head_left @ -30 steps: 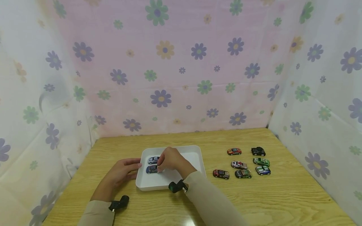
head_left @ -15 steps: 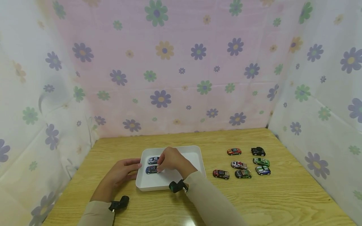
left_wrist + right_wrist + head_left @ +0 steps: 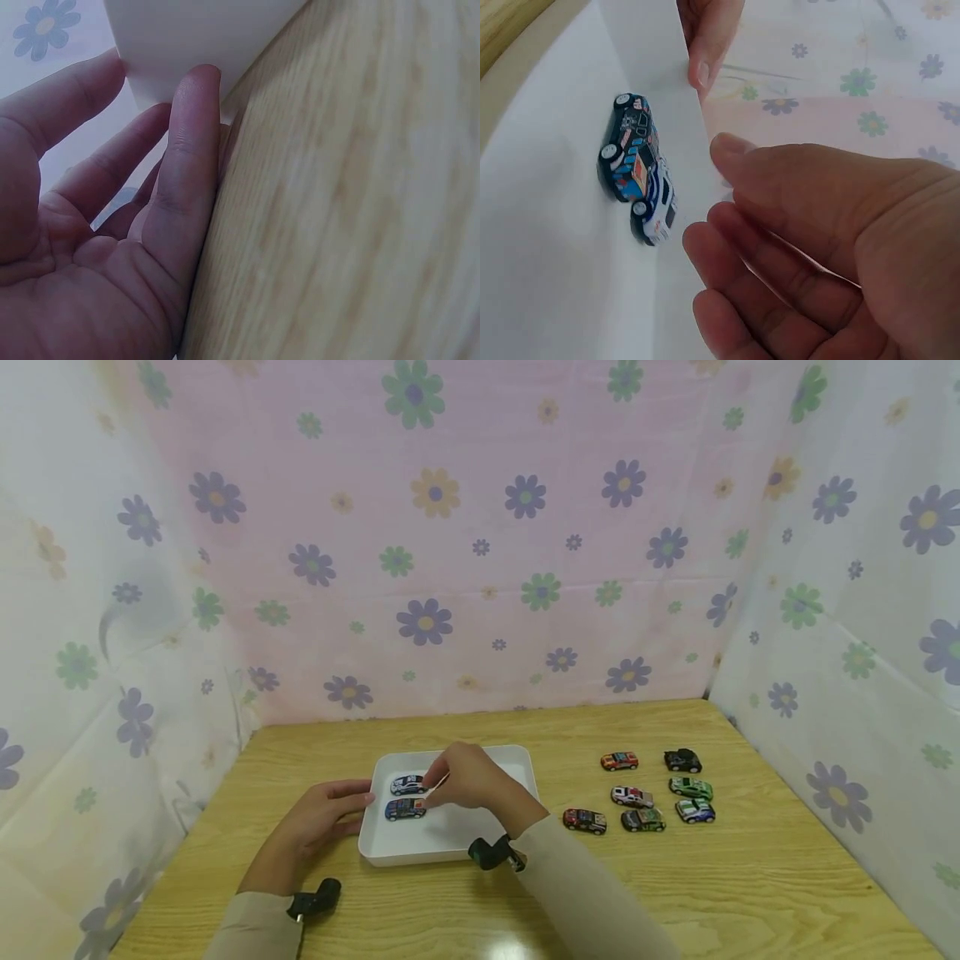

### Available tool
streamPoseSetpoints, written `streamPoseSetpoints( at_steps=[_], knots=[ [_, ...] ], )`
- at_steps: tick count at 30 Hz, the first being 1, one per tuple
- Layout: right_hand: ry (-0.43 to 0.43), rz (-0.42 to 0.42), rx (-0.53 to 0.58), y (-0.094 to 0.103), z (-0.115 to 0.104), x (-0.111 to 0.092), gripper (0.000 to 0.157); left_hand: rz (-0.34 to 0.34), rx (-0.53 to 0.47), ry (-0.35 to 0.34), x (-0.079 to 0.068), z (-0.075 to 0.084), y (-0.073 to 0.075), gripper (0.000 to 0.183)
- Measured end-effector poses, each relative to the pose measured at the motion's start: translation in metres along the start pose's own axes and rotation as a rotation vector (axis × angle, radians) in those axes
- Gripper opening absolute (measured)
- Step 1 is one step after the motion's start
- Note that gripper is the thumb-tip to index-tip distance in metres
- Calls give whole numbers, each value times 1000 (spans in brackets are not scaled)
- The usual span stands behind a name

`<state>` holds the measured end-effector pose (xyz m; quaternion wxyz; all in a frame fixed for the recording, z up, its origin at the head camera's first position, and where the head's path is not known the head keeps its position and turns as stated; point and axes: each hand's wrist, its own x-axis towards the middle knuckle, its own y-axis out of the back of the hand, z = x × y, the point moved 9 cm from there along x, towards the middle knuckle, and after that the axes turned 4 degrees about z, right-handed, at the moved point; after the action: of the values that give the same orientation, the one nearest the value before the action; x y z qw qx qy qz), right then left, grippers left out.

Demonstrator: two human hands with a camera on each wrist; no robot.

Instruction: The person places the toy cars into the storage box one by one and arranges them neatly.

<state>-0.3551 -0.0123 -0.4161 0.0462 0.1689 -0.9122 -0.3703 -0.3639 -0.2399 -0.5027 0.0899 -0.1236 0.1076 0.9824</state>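
In the tray (image 3: 450, 837), we have the blue car (image 3: 405, 809) just left of the nearer right hand (image 3: 474, 779), long axis left-right, alongside the white car (image 3: 408, 785), right hand released, left hand (image 3: 322, 814) relaxed against the tray's left wall.

The person's left hand (image 3: 318, 817) has its fingers (image 3: 112, 160) spread. The right hand (image 3: 471, 777) bends loosely, its thumb (image 3: 787, 178) apart from the fingertips.
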Motion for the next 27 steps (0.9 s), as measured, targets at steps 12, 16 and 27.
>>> streamPoseSetpoints(
  at_steps=[12,16,27],
  knots=[
    [197,128,9,55,11,-50,23,-3,-16,-7,2,2,-2,61],
    [230,182,11,74,25,-66,24,-8,-5,-11,2,4,-3,60],
    [272,257,0,114,71,-111,34,-18,-18,-3,0,2,-4,63]
  ],
)
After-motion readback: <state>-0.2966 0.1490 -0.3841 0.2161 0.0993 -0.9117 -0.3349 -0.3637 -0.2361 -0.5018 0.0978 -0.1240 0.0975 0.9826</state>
